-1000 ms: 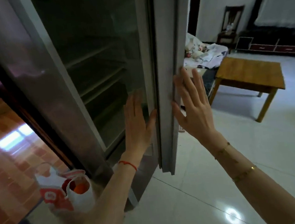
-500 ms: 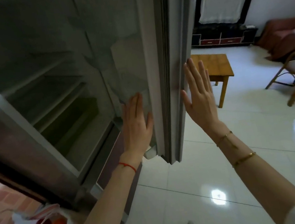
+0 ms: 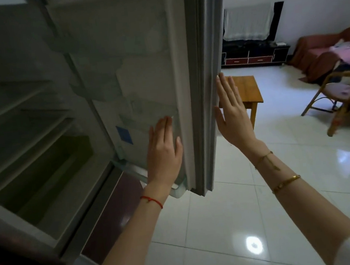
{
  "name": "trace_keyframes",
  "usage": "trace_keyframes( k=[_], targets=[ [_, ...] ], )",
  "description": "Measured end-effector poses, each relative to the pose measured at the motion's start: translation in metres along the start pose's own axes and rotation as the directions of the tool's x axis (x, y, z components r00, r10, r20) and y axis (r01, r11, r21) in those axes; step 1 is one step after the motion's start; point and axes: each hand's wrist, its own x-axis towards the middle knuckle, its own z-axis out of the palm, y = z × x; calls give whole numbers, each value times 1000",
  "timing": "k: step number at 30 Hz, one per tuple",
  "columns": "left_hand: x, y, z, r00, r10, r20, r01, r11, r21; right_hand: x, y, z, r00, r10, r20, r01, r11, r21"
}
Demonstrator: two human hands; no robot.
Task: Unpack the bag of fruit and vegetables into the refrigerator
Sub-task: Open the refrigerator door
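Note:
The refrigerator stands open on my left, its bare shelves and a dark lower compartment showing. Its door swings out in front of me, edge-on. My left hand lies flat with fingers straight against the door's inner side, near the bottom. My right hand is flat and open at the door's outer edge, fingers pointing up. Neither hand holds anything. The bag of fruit and vegetables is out of view.
White glossy tiles cover the floor to my right. A small wooden table stands just behind the door. A rattan chair, a red sofa and a dark TV cabinet stand farther back.
The door has swung wider with both flat hands staying on it. My view has turned right, and the red-and-white bag on the floor at the lower left has left the frame.

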Motion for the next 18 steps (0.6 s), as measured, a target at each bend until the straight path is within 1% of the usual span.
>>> trace_keyframes(
  k=[9, 12, 18],
  targets=[
    [61, 40, 70, 999, -37, 4, 36, 994, 108, 56, 95, 11, 989, -24, 143, 20, 999, 29],
    [83, 49, 90, 998, -63, 6, 62, 991, 122, 77, 121, 20, 985, -44, 165, 41, 999, 20],
    [128, 61, 128, 996, -83, 14, 80, 984, 160, 120, 167, 40, 977, -35, 211, 23, 998, 62]
  ],
)
